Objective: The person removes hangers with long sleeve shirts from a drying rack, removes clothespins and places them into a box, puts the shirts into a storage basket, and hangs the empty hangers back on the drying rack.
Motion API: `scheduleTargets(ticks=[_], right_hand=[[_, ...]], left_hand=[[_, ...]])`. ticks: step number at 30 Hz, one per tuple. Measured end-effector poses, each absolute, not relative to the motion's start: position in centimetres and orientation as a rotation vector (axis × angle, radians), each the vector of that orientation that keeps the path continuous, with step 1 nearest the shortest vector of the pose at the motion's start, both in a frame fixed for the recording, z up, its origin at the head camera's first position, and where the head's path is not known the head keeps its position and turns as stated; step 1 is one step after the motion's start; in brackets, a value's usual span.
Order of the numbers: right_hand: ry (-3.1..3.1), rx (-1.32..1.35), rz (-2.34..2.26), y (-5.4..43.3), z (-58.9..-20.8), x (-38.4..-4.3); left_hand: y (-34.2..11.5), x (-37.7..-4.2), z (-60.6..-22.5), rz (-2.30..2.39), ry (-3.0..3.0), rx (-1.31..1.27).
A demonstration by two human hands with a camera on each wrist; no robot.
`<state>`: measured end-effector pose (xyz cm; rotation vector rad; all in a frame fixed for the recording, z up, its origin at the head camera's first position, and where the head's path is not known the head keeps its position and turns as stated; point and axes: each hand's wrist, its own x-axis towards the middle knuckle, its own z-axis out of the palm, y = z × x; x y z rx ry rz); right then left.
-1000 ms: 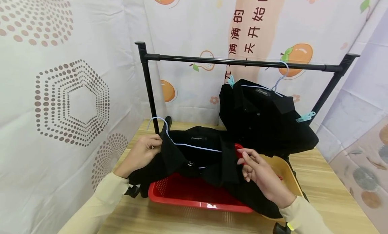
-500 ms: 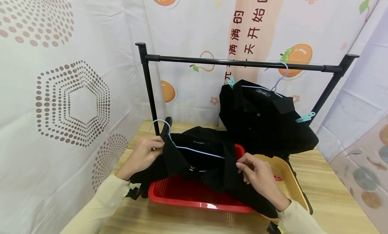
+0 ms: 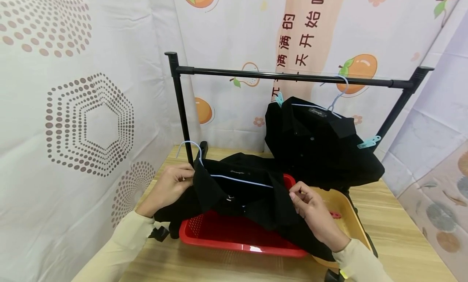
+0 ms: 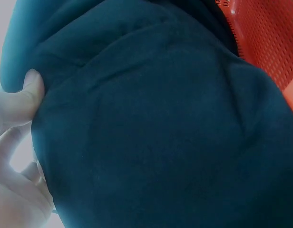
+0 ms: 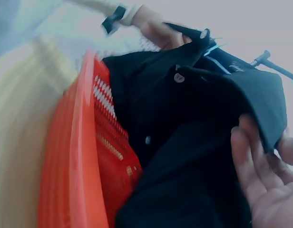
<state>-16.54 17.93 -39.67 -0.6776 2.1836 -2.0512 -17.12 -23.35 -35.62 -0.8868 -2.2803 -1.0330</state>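
A black button shirt (image 3: 252,211) is spread over the red basket (image 3: 237,245), its collar standing up and a label inside the neck. A light blue hanger (image 3: 241,180) runs across the neck opening, and its hook sticks out past the collar at the left. My left hand (image 3: 172,188) pinches the shirt near the left side of the collar; in the left wrist view the thumb (image 4: 31,97) presses on the dark cloth. My right hand (image 3: 314,213) pinches the right collar edge, and in the right wrist view its fingers (image 5: 249,156) lie beneath that collar flap.
A black rail (image 3: 256,74) on two posts stands behind. From it hangs another black shirt (image 3: 318,148) on a light blue hanger, with turquoise clothespins (image 3: 369,142) at its shoulders. A yellow basket (image 3: 360,229) holding a red clip (image 3: 334,215) sits at right on the wooden table (image 3: 402,241).
My right hand has come onto the right collar edge and pinched it, then shifted slightly right with it. The hanger hook swung right, then back left. My left hand keeps its pinch.
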Motion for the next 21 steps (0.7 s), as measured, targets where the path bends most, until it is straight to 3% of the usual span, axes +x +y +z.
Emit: scheduleTargets(ticks=[14,21], right_hand=[[0.933,-0.508,-2.316,17.6,-39.8,-17.0],[0.947,-0.396,-2.284,17.1,-39.9,-16.9]], left_hand=[[-22.9,-17.1,-35.7,-1.126,-2.254,-0.87],[-22.5,-17.0,-35.9,-1.155,-2.236,-0.872]])
